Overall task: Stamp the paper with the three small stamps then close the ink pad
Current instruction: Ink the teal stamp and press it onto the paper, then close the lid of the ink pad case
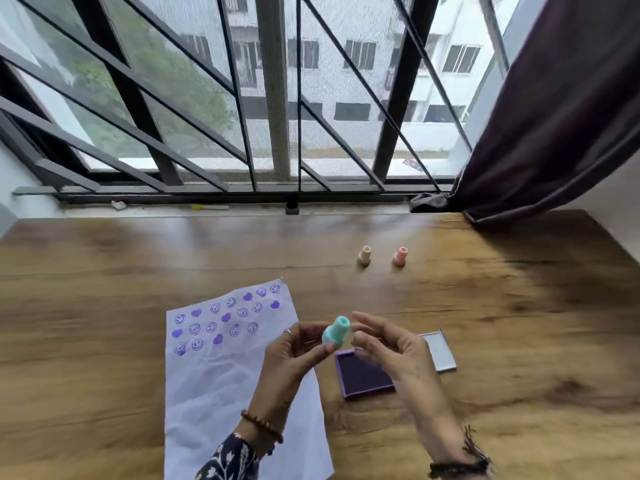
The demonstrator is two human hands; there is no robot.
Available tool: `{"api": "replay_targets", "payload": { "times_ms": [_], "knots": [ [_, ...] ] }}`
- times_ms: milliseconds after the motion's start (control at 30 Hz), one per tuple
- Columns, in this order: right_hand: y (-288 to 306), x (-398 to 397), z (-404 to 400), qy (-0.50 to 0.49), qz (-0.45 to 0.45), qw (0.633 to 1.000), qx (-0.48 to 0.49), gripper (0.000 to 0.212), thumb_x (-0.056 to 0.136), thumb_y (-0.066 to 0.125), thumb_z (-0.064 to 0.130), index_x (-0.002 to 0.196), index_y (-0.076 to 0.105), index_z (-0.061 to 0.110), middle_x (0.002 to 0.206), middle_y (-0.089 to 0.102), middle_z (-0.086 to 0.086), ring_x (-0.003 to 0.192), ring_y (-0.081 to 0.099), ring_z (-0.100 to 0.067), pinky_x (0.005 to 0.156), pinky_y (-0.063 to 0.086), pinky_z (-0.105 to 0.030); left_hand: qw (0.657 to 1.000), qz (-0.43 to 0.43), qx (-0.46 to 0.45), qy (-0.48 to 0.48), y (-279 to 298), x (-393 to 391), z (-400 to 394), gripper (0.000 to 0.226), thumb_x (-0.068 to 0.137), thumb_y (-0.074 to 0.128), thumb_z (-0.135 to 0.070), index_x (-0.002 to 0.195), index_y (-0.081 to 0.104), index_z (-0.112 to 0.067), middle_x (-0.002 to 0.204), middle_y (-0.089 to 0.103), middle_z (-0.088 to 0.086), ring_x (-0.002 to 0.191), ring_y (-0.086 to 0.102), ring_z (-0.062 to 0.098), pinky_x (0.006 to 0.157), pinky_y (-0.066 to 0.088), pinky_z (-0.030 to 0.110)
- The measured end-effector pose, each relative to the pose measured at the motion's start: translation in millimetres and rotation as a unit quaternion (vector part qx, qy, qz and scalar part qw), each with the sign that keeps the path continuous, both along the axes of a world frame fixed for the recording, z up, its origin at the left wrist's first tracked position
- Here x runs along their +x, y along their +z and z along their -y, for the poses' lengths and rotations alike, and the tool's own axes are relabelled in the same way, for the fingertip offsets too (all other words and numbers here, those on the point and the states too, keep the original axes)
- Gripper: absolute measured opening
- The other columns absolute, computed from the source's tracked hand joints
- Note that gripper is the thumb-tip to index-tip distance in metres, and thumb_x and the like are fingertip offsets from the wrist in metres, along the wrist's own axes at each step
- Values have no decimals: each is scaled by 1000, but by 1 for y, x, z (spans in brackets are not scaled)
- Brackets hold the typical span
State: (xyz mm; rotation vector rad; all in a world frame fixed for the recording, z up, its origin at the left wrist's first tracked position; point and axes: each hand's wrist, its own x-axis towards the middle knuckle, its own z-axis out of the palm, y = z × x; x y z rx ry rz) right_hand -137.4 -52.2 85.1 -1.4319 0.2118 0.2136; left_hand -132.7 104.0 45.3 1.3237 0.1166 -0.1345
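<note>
Left hand [294, 344] pinches teal stamp [335, 333] at its waist — light, rigid plastic, likely slick. Right hand [384, 344] loose beside it, holding nothing.

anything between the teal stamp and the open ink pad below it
Nothing visible. The teal stamp is held in the left hand just above and left of the open ink pad. The right hand hovers over the pad's upper edge, but the dark ink surface is mostly exposed.
</note>
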Motion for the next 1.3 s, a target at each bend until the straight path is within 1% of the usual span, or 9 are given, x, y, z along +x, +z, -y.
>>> {"api": "replay_targets", "payload": {
  "times_ms": [200, 433, 567, 633, 700, 767, 900, 1000, 1300],
  "knots": [
    [-22, 32, -6, 1, 9, 1000, -24, 22, 77, 69, 5, 91, 75, 20, 91, 77, 1, 89, 70, -8, 69, 53, -13, 999, -6, 43, 12, -12, 37, 3, 23, 69, 71, 1, 90, 66, -7, 81, 77, -3, 84, 70, 11, 70, 53, 13],
    [-52, 127, -20, -37, 29, 985, -164, 19, 74, 73, 4, 83, 74, 21, 84, 75, -4, 81, 69, -14, 84, 56, -33, 946, 51, 319, 37, -30, 126, 6, 19, 70, 76, -20, 83, 65, -29, 91, 69, -7, 87, 62, 7, 78, 45, 20],
    [-73, 161, -26, -37, 27, 965, -256, 16, 73, 73, 9, 89, 75, 13, 87, 76, -8, 67, 63, 0, 63, 47, -2, 895, 86, 436, 38, -53, 161, 2, 23, 69, 76, -15, 91, 69, -15, 120, 61, 9, 125, 41, 26, 100, 26, 26],
    [-81, 171, -31, -40, 26, 956, -289, 18, 74, 72, 11, 91, 75, 15, 88, 77, -8, 70, 65, -3, 63, 46, -2, 889, 83, 448, 52, -61, 169, -1, 21, 69, 75, -15, 90, 70, -15, 123, 60, 12, 131, 32, 30, 106, 20, 28],
    [-87, 177, -36, -44, 21, 953, -300, 18, 76, 70, 12, 93, 74, 16, 86, 77, -10, 78, 70, -15, 76, 56, -24, 881, 80, 462, 60, -69, 177, -4, 20, 70, 74, -17, 89, 70, -17, 123, 60, 12, 133, 30, 29, 107, 16, 27],
    [-92, 179, -44, -57, 20, 946, -318, 17, 77, 69, 15, 93, 74, 20, 83, 77, -10, 78, 72, -22, 74, 58, -40, 873, 70, 479, 54, -74, 182, -8, 19, 72, 73, -20, 91, 70, -17, 122, 61, 11, 133, 32, 27, 109, 15, 28],
    [-93, 175, -52, -78, 26, 940, -331, 16, 78, 70, 21, 93, 72, 27, 88, 77, -2, 82, 71, -15, 72, 57, -33, 879, 55, 470, 60, -71, 181, -6, 23, 75, 70, -20, 97, 69, -16, 124, 60, 10, 134, 30, 26, 110, 15, 30],
    [-84, 162, -47, -80, 25, 954, -288, 20, 78, 70, 14, 96, 72, 24, 92, 76, 2, 81, 70, -13, 76, 58, -42, 872, 66, 482, 59, -61, 164, -3, 36, 74, 71, -20, 108, 63, -15, 131, 54, 10, 137, 24, 27, 111, 15, 32],
    [-61, 42, 43, -219, -3, 942, -254, 29, 77, 70, 8, 70, 68, 36, 62, 67, 12, 47, 54, 3, 50, 54, -23, 865, 189, 463, -46, -52, 34, 20, 46, 67, 75, -34, 108, 61, -18, 121, 57, -2, 131, 29, 19, 108, 21, 26]
  ]
}}
